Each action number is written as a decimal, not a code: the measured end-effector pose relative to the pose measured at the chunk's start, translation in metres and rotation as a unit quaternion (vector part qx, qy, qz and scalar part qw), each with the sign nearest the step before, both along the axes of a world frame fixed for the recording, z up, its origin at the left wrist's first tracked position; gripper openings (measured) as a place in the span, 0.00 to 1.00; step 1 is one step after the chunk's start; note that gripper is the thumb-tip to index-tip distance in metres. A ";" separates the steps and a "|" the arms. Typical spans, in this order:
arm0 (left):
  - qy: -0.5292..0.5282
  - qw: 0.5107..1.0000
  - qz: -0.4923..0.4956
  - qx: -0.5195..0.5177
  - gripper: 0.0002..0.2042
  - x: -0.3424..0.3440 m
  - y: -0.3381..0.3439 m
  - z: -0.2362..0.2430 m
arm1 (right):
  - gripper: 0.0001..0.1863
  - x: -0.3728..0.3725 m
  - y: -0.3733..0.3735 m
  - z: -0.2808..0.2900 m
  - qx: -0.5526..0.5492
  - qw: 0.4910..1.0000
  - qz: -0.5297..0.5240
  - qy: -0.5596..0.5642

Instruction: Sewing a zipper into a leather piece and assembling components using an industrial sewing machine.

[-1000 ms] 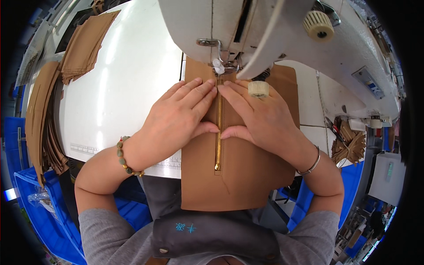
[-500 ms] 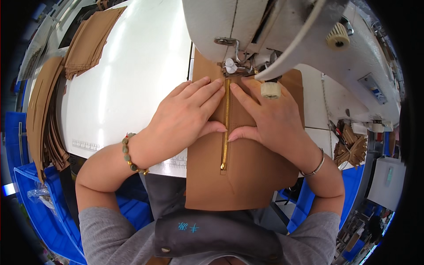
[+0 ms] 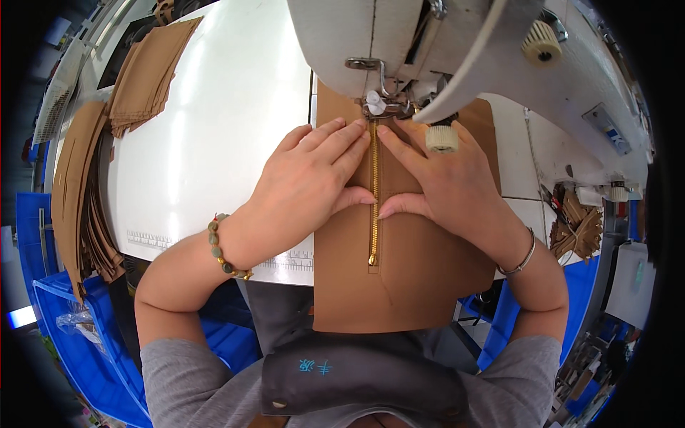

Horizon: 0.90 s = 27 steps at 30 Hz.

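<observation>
The brown sheet (image 3: 357, 303) lies on the white counter (image 3: 207, 143), partly under the sewing machine (image 3: 349, 36). The left hand (image 3: 307, 175) and right hand (image 3: 453, 175) rest on it beside the gold zipper (image 3: 375, 167), each grip spread flat.

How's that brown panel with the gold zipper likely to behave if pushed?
The brown panel probably flexes without collapsing: it lies mostly smooth where it extends past the white table. The gold zipper, lying straight, likely stiffens its middle. The panel may drag where it passes under the sewing machine.
</observation>
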State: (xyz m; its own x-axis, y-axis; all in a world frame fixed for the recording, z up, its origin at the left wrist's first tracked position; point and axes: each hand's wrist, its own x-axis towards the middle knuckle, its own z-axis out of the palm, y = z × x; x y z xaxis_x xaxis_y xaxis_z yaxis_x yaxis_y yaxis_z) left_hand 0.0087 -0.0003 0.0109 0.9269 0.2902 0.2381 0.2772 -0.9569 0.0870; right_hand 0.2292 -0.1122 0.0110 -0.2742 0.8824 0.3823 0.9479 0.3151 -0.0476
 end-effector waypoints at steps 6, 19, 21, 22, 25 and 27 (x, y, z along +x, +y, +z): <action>0.001 1.000 0.005 0.002 0.38 0.002 0.001 0.000 | 0.40 0.000 0.000 0.000 -0.006 1.000 -0.001 0.007; -0.053 0.999 -0.010 0.003 0.35 0.002 0.003 -0.001 | 0.42 -0.045 -0.079 0.036 -0.154 0.986 0.066 0.017; -0.060 0.998 -0.009 -0.005 0.35 0.002 0.004 -0.004 | 0.41 -0.072 -0.106 0.030 -0.155 0.986 0.065 -0.016; -0.067 0.998 -0.009 -0.012 0.35 0.001 0.004 -0.006 | 0.41 -0.082 -0.113 0.023 -0.146 0.986 0.065 -0.044; -0.078 0.997 -0.004 -0.025 0.32 0.000 0.003 -0.007 | 0.38 -0.103 -0.120 0.001 0.007 0.991 -0.030 -0.134; -0.101 0.994 -0.011 -0.031 0.28 -0.004 0.004 -0.004 | 0.34 -0.103 -0.124 -0.001 -0.019 0.995 -0.020 -0.095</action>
